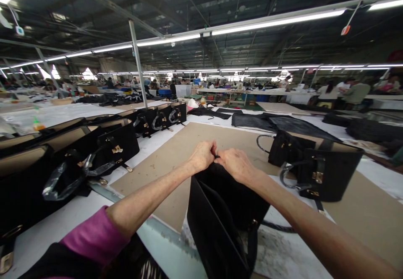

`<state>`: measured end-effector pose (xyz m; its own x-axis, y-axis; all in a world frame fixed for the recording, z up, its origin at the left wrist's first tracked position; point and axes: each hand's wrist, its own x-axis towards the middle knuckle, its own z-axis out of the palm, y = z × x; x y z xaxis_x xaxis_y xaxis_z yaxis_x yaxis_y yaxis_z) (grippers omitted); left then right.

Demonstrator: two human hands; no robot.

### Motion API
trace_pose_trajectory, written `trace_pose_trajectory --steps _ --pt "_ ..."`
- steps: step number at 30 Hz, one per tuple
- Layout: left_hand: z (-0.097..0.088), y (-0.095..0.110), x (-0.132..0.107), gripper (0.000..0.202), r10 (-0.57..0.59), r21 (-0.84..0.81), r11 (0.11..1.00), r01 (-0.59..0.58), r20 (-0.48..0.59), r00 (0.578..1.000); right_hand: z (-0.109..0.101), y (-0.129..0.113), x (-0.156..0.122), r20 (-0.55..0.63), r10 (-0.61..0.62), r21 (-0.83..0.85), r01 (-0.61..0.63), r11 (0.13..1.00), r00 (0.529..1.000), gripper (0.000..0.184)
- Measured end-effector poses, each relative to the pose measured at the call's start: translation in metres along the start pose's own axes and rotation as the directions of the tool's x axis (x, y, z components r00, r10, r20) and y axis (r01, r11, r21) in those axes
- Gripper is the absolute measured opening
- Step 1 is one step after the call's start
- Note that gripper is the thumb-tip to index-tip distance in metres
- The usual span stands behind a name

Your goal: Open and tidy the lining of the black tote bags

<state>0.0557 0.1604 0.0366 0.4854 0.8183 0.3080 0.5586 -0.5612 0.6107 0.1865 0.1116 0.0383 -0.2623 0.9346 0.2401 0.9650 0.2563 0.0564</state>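
Note:
A black handbag [212, 224] stands at the table's near edge, its mouth gaping towards me and its far top corner raised. My left hand [204, 155] pinches that corner of the rim, fingers curled in. Right beside it, my right hand [234, 163] grips the same edge, thumb and fingers closed together. The two hands almost touch, and a short dark bit of the edge shows between them. The exact spot under the fingertips is hidden. A dark strap or handle [278, 227] lies on the table to the right of the bag, partly behind my right forearm.
Rows of black handbags [118, 142] with plastic-wrapped handles line the left. More black bags [333, 170] stand at the right. A tan board [166, 161] covers the table's middle. Dark sheets [255, 121] lie beyond it. Several people work at far tables.

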Motion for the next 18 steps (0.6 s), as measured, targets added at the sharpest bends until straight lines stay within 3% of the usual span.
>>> trace_pose_trajectory --steps 5,12,15,18 --pt "-0.008 0.001 -0.006 0.025 -0.061 -0.077 0.995 0.062 0.012 0.998 -0.007 -0.003 0.006 0.112 -0.082 0.049 0.077 0.996 0.990 0.021" --pt "-0.036 0.014 -0.037 0.030 -0.073 -0.399 0.913 0.082 0.036 0.997 -0.035 0.008 -0.017 0.193 0.050 -0.004 -0.050 0.999 0.980 0.027" --pt "-0.034 0.022 -0.061 0.046 -0.076 -0.358 0.930 0.088 0.048 0.996 -0.048 0.014 -0.037 0.229 0.128 -0.019 -0.127 0.992 0.965 0.025" --pt "-0.018 0.032 -0.073 0.065 -0.079 -0.200 0.975 0.093 0.078 0.994 -0.053 0.014 -0.056 0.247 0.187 -0.026 -0.186 0.982 0.951 0.023"
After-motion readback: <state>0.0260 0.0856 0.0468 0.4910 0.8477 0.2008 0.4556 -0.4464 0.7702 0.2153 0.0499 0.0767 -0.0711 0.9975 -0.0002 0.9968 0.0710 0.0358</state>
